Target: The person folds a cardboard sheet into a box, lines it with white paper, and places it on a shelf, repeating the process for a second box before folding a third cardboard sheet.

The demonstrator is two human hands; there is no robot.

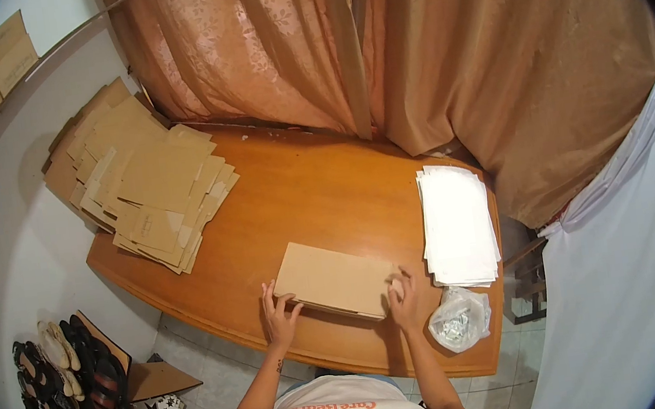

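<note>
A closed, flat brown cardboard box lies near the front edge of the wooden table, its long side slanting slightly down to the right. My left hand is at its left end, thumb along the front side and fingers round the corner. At the opposite end, my right hand holds the box with its fingers bent against the short side. Both hands grip the box between them. Its underside and what is inside are hidden.
Flattened cardboard boxes are piled at the table's left. At the right lie a stack of white paper and a clear plastic bag with small contents. Sandals stand at lower left; curtains hang behind.
</note>
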